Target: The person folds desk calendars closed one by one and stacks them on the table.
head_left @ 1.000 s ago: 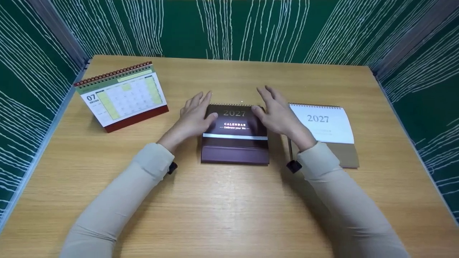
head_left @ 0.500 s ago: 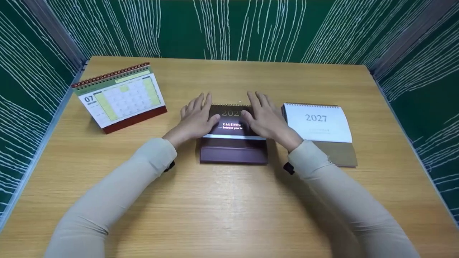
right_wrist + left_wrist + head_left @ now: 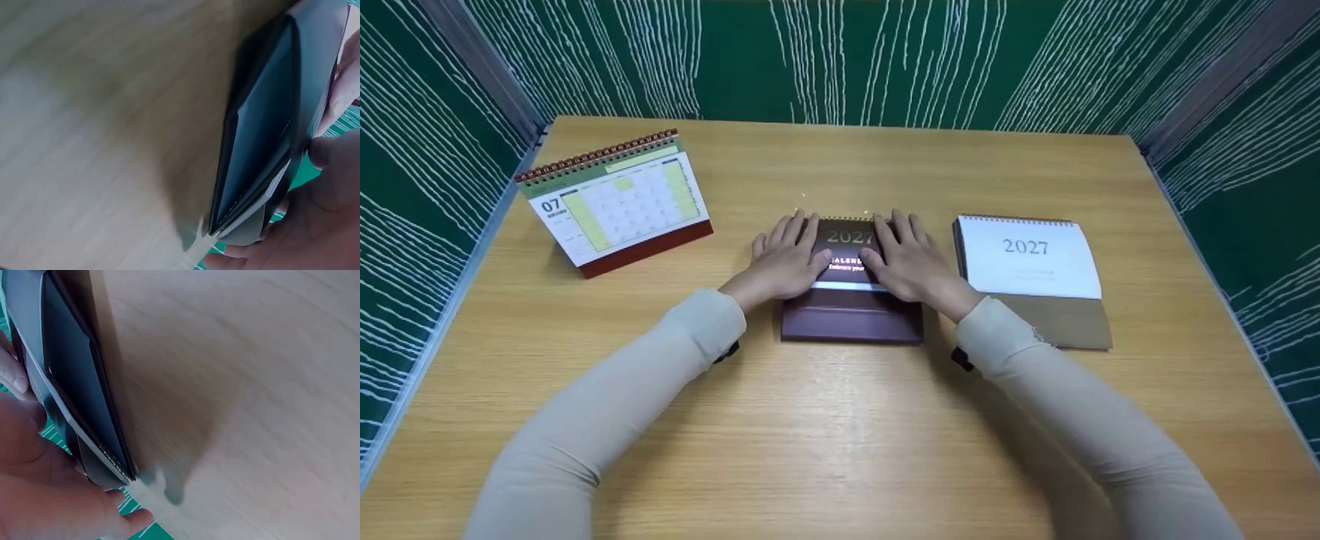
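Note:
A dark brown-purple 2027 desk calendar (image 3: 851, 324) stands at the middle of the table, its spiral edge at the back. On the left part of its cover lies my left hand (image 3: 786, 262), fingers straight and pointing away. My right hand (image 3: 911, 264) lies in the same way on the right part. Both thumbs point inward over the printed words. From the side, the left wrist view shows the calendar (image 3: 73, 365) with a wedge-shaped gap under its sloping cover. The right wrist view shows the same gap in the calendar (image 3: 264, 112) beside my palm (image 3: 320, 208).
A white-covered 2027 desk calendar (image 3: 1027, 255) with a tan base stands just right of my right hand. At the back left, a green-and-white desk calendar (image 3: 619, 202) showing 07 stands at an angle. Green walls (image 3: 847, 60) with white lines border the wooden table (image 3: 840, 420).
Both hands have come inward and down onto the dark calendar's cover. My right hand has moved left, away from the white calendar. The calendars stay in place.

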### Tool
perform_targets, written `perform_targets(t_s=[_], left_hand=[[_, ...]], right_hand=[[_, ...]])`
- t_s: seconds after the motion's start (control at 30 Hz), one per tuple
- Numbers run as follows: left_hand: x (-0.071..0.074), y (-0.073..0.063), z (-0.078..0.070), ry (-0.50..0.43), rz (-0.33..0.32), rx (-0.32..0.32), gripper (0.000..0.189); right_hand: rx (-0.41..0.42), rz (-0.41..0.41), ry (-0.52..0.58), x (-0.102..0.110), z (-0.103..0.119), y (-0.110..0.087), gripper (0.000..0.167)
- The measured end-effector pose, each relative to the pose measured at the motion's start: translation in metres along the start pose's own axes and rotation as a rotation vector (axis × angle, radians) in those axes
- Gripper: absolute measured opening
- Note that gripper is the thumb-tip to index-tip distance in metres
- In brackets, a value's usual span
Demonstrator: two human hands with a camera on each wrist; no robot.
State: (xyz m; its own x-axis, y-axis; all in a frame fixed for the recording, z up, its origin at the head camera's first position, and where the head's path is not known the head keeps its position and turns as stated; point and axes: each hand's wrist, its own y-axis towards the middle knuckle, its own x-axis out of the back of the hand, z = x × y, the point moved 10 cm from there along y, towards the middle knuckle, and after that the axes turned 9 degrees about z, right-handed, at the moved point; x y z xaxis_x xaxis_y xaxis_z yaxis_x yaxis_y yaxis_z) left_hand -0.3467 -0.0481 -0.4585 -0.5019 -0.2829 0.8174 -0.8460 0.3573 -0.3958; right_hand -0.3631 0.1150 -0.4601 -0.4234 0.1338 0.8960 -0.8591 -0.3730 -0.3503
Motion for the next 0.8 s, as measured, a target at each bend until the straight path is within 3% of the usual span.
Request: perform_targets(t_s=[0.33,0.8], left_hand=[[-0.015,0.001,0.001,0.042,0.088,0.036,0.076],[-0.034,0.018,0.011,0.114,0.155,0.090,0.079]], right_hand=[[0.001,0.022,0.008,-0.010,0.002,-0.002,0.074],[-0.025,0.081,-0.038,-0.022,0.002,-0.004,0.077]])
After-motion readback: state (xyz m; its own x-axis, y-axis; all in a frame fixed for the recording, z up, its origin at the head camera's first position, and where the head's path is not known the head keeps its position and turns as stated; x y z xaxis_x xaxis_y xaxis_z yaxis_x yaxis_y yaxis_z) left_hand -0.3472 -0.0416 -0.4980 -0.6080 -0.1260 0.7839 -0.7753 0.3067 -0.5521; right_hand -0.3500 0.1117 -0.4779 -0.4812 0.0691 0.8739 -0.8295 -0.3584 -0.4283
